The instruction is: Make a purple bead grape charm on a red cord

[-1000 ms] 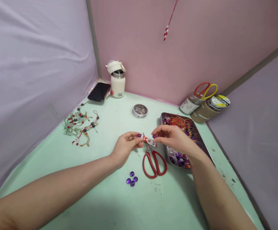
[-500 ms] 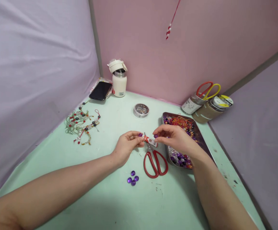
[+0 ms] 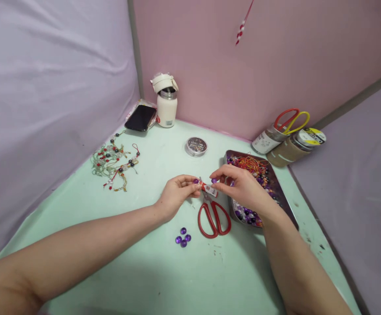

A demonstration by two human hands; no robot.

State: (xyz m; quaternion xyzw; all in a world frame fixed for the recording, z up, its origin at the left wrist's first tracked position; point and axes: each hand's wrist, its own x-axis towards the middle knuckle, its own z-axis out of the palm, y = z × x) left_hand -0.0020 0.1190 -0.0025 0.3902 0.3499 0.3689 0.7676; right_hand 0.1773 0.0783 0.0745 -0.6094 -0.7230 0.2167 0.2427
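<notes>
Over the middle of the green table, my left hand (image 3: pixel 177 194) and my right hand (image 3: pixel 241 186) meet. Both pinch a small red and white strip (image 3: pixel 209 189) between their fingertips. A purple bead (image 3: pixel 195 180) sits at my left fingertips and another purple bead (image 3: pixel 213 180) at my right fingertips. Red-handled scissors (image 3: pixel 213 217) lie on the table just below the hands. Several loose purple beads (image 3: pixel 183 236) rest nearer to me, left of the scissors.
A metal tray (image 3: pixel 284 205) of mixed beads and red cord sits under my right wrist. Behind it stand jars (image 3: pixel 277 144) holding scissors and tape. A small round tin (image 3: pixel 196 145), a white flask (image 3: pixel 167 105), a phone (image 3: pixel 140 117) and finished beaded strings (image 3: pixel 113 162) lie farther back and left.
The hands stay together on the strip and have barely moved. The whole view has shifted slightly as my head turned.
</notes>
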